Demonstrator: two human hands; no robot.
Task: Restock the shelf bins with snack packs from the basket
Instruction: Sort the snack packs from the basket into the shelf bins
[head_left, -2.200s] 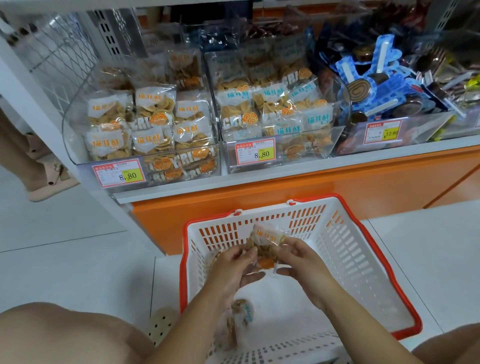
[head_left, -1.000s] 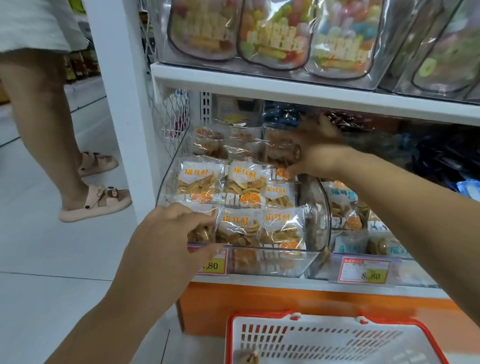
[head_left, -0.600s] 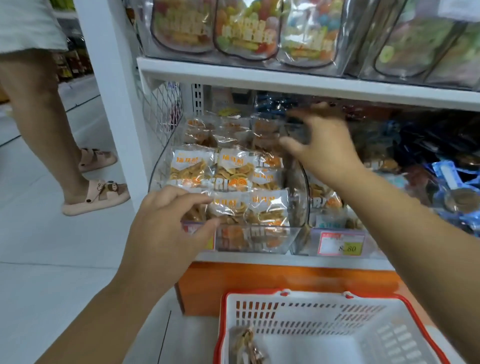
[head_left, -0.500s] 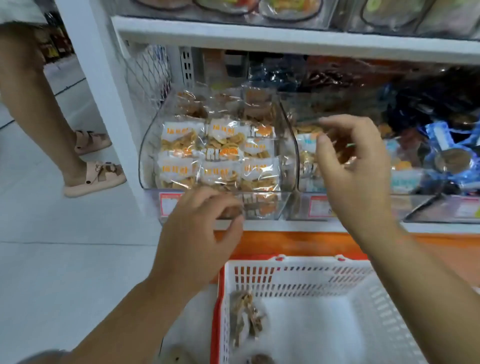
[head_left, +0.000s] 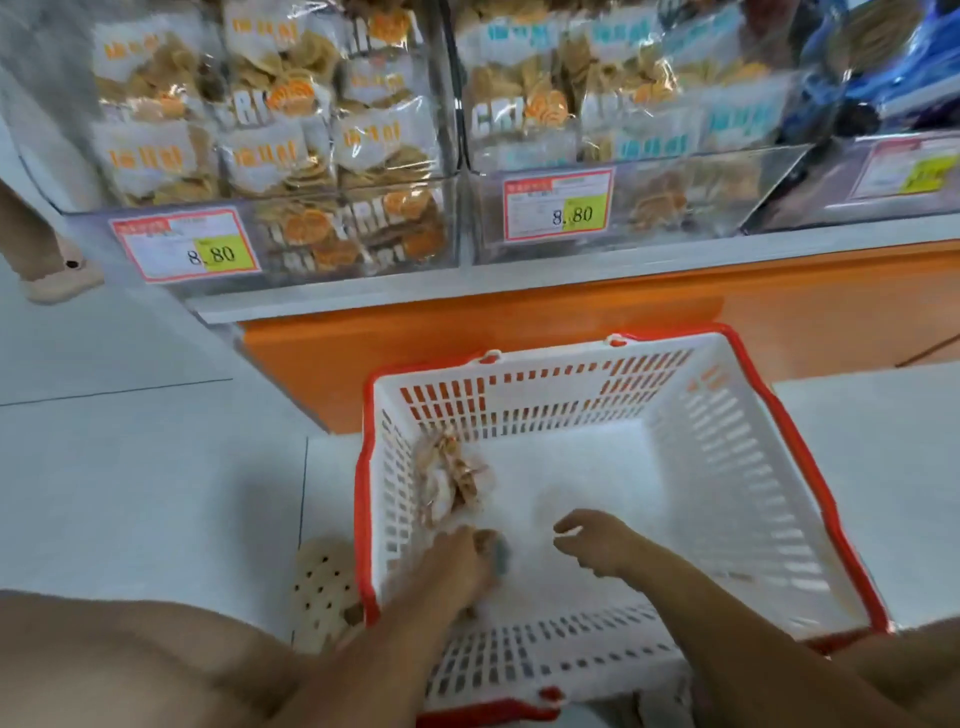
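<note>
Blur softens the lower middle of the frame, where the left hand (head_left: 460, 569) reaches down into the basket (head_left: 769, 519). Its fingertips are covered by the back of the hand and smeared, so I cannot tell whether they grip the small pack (head_left: 497, 555) beneath them or only touch it. Just a tan and grey-blue edge of that pack shows, too little to tell which way it points.

The crumpled snack pack (head_left: 449, 480) lies by the basket's left wall, just above the left hand in the frame. Its long axis runs up and down the frame, the top end toward the shelf. Its print is unreadable.

At the top of the frame the orange-lettered bin (head_left: 363, 228) and the blue-lettered bin (head_left: 691, 182) are both cut off by the upper edge. Their packs stand in rows, faces toward the camera. A third bin (head_left: 883, 171) at the upper right is cropped and its label is blurred.

The left forearm comes in from the bottom edge and slants up and right, palm down. The right hand (head_left: 597, 543) hovers over the bare basket floor right of the left hand, apart from it. Its fingers are loosely curled, the thumb is spread, and it holds nothing.

A sandalled foot (head_left: 57, 275) is cropped at the left edge.
</note>
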